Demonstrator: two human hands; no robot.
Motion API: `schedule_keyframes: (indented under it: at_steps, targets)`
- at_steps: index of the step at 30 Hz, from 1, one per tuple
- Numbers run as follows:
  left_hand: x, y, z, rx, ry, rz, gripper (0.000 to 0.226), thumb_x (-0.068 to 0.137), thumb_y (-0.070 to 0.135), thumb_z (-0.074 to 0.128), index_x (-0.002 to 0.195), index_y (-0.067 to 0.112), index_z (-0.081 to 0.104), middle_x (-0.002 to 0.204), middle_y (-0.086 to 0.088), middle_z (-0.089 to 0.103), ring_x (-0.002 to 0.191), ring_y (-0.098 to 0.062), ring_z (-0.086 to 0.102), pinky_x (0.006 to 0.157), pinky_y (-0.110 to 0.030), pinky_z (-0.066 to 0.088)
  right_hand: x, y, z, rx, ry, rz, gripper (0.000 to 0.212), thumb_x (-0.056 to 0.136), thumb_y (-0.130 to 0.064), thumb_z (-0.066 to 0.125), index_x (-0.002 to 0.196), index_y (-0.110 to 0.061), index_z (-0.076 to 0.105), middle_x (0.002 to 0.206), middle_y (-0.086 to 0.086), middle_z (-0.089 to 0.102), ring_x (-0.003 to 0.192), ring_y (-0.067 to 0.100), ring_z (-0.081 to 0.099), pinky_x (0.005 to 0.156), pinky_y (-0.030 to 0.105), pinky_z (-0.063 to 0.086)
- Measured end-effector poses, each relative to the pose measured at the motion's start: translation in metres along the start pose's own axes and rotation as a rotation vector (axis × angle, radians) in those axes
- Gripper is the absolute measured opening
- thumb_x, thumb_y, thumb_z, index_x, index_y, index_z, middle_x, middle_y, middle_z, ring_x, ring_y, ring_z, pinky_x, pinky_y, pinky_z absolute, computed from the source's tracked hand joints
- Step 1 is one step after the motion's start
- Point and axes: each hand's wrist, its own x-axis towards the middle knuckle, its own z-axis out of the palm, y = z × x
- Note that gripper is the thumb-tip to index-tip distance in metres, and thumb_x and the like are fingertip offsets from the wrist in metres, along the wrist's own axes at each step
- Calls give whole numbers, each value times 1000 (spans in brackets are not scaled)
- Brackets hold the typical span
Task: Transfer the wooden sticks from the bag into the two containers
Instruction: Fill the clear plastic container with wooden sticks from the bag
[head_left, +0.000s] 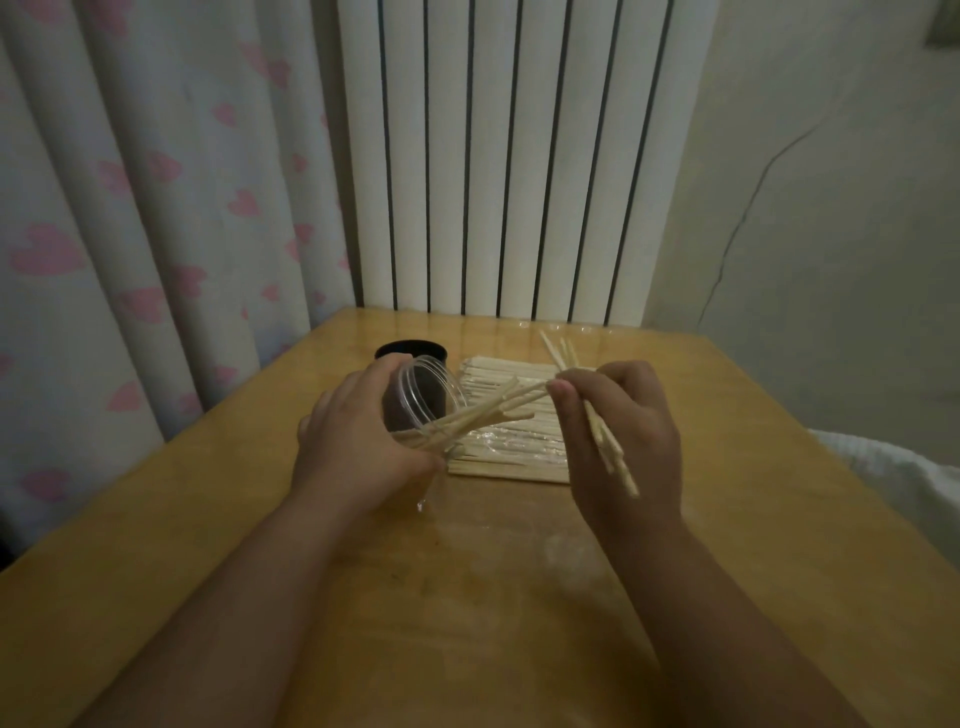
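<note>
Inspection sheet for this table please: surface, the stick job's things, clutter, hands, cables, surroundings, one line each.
Surface: wooden table, glossy.
Job's things: clear jar tilted, wooden sticks poking from its mouth; black container upright behind it; bag of sticks lying flat, still well filled.
Clutter: nothing seen.
Hands: left hand grips the clear jar; right hand pinches loose sticks in its fingers.
Cables: nothing sure; thin dark line on the wall, crack or wire, cannot tell.
Surroundings: white radiator behind, heart-print curtain left, white fabric at the right edge.
</note>
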Motion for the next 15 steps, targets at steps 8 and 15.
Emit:
schedule_keyframes:
  at_steps: [8, 15]
  targets:
    - [-2, 3, -1, 48, -54, 40, 108, 59, 40, 93, 148, 45, 32, 147, 12, 44, 137, -20, 38, 111, -44, 30, 9, -20, -11, 656, 114, 597, 31, 103, -28, 52, 85, -10, 71, 71, 3, 69, 67, 16, 69, 64, 27, 56]
    - [-1, 3, -1, 54, -64, 58, 108, 56, 40, 93, 146, 46, 34, 145, 13, 46, 135, -19, 40, 109, -44, 32, 8, -18, -4, 581, -103, 656, 14, 89, -25, 72, 81, -20, 62, 70, -1, 67, 63, 9, 63, 60, 31, 51]
